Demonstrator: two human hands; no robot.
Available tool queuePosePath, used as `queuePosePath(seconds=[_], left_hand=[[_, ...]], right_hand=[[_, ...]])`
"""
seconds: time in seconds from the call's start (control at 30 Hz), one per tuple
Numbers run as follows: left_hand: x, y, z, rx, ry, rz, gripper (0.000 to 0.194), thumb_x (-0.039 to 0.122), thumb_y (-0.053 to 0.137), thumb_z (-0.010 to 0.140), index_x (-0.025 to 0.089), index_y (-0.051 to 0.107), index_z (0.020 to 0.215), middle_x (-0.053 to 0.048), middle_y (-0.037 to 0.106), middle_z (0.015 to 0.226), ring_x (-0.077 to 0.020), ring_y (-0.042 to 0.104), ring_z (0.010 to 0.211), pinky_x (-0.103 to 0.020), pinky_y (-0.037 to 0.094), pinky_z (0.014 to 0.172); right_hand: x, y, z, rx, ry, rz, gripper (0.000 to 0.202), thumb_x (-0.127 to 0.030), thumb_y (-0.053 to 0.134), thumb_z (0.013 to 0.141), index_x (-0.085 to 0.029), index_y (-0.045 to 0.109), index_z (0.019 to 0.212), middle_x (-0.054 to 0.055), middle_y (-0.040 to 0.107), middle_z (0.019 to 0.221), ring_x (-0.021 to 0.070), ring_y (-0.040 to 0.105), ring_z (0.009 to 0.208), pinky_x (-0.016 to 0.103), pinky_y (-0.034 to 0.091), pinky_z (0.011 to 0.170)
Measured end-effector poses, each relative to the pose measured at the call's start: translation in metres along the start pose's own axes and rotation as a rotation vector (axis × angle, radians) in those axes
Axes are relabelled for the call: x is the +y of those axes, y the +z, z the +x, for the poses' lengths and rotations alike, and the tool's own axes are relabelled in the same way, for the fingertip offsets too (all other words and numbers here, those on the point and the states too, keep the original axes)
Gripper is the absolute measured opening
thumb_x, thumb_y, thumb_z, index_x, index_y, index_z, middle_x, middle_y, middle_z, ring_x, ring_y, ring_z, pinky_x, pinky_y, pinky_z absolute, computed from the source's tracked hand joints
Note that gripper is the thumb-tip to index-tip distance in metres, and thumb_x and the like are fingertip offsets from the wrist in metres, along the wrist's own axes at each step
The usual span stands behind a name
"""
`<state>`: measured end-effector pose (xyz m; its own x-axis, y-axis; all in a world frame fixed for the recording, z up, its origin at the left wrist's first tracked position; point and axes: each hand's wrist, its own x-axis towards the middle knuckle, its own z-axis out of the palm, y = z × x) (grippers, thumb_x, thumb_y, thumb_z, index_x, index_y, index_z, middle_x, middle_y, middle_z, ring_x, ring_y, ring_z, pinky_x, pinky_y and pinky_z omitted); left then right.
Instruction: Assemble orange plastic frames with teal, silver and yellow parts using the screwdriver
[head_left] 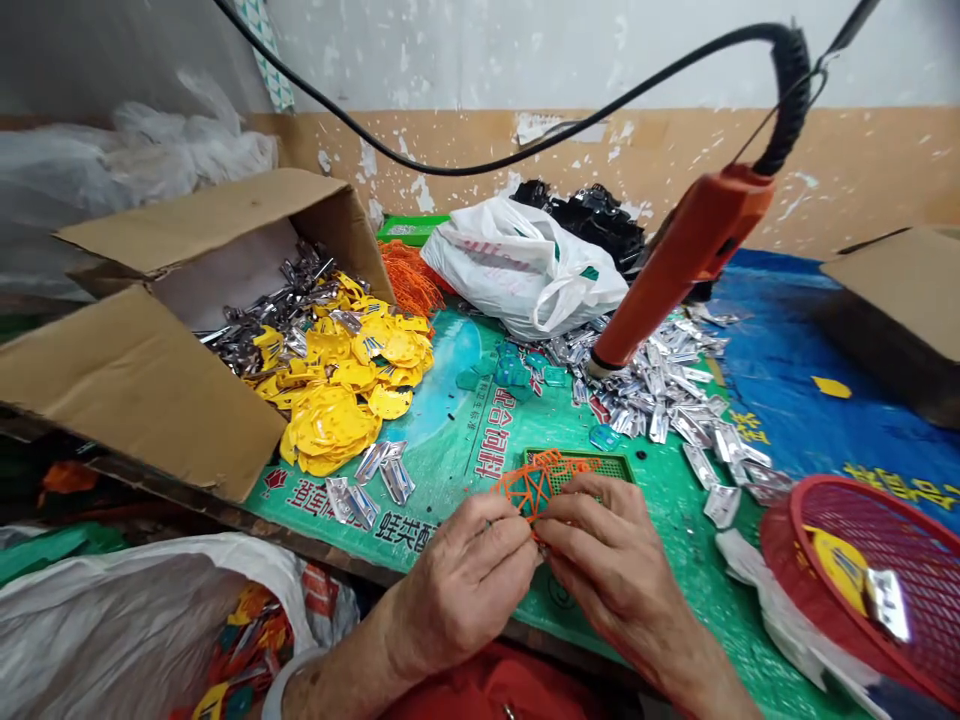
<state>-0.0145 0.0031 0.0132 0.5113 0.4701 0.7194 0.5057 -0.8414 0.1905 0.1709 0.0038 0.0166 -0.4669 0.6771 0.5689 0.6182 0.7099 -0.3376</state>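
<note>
An orange plastic lattice piece [531, 482] is held between my two hands near the table's front edge. My left hand [469, 570] grips its left side with fingers pinched together. My right hand [611, 560] has its fingers closed on the right side of the same piece. The fingertips of both hands nearly meet at its lower end, where a small part is too hidden to make out. Behind the piece lies a green mesh tray [626, 466], partly covered by my right hand. An orange-red power screwdriver [679, 270] hangs tilted above the silvery metal pieces [660, 385].
Yellow plastic parts [337, 400] spill from a cardboard box [217, 400] on the left. A white plastic bag [525, 265] sits behind. A red basket [802, 540] is at right, an open sack [135, 590] at lower left. A black cable [450, 170] arches overhead.
</note>
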Motion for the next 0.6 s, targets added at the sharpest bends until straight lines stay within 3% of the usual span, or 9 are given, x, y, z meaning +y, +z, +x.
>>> queuePosePath(seconds=[0.2,0.37,0.47,0.6], left_hand=[[0.004,0.000,0.002,0.015,-0.067,-0.164,0.013,0.005,0.055,0.088,0.014,0.064,0.091,-0.007,0.069,0.080,-0.0190,0.059,0.085,-0.032,0.057,0.078],[0.000,-0.004,0.003,0.103,-0.126,-0.173,0.022,0.006,0.061,0.085,0.014,0.061,0.105,-0.010,0.066,0.102,-0.0211,0.057,0.103,-0.038,0.053,0.092],[-0.007,0.001,-0.002,0.145,-0.305,-0.250,0.044,0.018,0.065,0.086,0.020,0.051,0.128,-0.013,0.056,0.128,-0.0250,0.051,0.120,-0.044,0.048,0.101],[-0.014,0.015,-0.010,0.066,-0.723,-0.837,0.072,0.045,0.065,0.086,0.029,0.029,0.146,-0.015,0.048,0.141,-0.0260,0.056,0.120,-0.041,0.055,0.092]], right_hand=[[0.002,-0.003,-0.001,-0.068,-0.059,0.190,0.015,-0.007,0.051,0.088,-0.018,0.061,0.087,0.002,0.063,0.070,0.0161,0.053,0.069,0.033,0.041,0.065],[0.000,-0.001,0.004,0.037,0.023,0.379,0.011,-0.017,0.054,0.090,-0.017,0.062,0.084,0.002,0.057,0.068,0.0147,0.051,0.065,0.028,0.040,0.057],[-0.002,0.003,0.008,0.083,0.266,0.665,0.011,-0.027,0.064,0.087,-0.019,0.067,0.081,0.001,0.059,0.068,0.0136,0.053,0.064,0.026,0.042,0.056],[-0.002,0.006,0.013,0.111,0.783,1.169,0.023,-0.035,0.080,0.069,-0.017,0.067,0.069,-0.002,0.058,0.062,0.0101,0.049,0.054,0.023,0.038,0.048]])
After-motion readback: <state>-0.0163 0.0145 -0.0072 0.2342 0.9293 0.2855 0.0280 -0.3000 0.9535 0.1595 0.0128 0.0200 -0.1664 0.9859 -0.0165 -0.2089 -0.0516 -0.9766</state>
